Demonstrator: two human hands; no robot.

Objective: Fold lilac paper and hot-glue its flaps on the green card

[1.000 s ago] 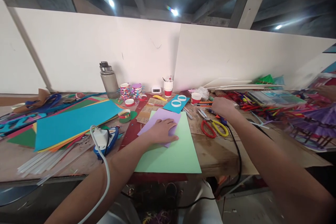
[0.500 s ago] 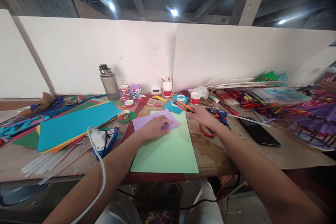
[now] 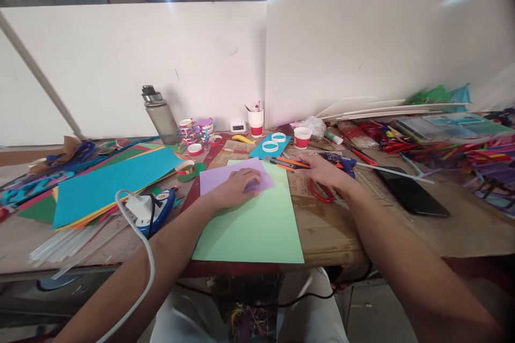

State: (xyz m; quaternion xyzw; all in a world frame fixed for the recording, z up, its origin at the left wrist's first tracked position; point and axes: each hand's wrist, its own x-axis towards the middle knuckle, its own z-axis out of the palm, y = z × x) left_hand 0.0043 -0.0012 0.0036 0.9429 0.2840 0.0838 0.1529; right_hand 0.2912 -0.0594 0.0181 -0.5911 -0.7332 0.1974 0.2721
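Note:
My left hand (image 3: 237, 188) rests with its fingers apart on a sheet of purple paper (image 3: 210, 180). That sheet lies over the upper part of a larger light green sheet (image 3: 249, 233). My right hand (image 3: 322, 169) is closed around slim orange-and-black pen-like tools (image 3: 287, 163), whose tips point left over the green sheet's top right corner. Just beyond them, two white rings (image 3: 270, 146) sit on a blue card (image 3: 257, 154). Red-handled scissors (image 3: 322, 191) lie below my right hand, partly hidden. Beside that hand is a blue glue gun (image 3: 346, 164).
Coloured sheets (image 3: 116, 185), clear glue sticks (image 3: 66, 246) and a blue-and-white device with a white plug (image 3: 155, 211) lie left. A bottle (image 3: 160, 118), paper cups (image 3: 302, 138) and a small clock (image 3: 237, 127) stand behind. A black phone (image 3: 414, 191) lies right.
My right hand has drawn the orange-and-black tools back from the blue card toward the green sheet. My left hand's fingers lie flatter on the purple paper. The view has tilted down.

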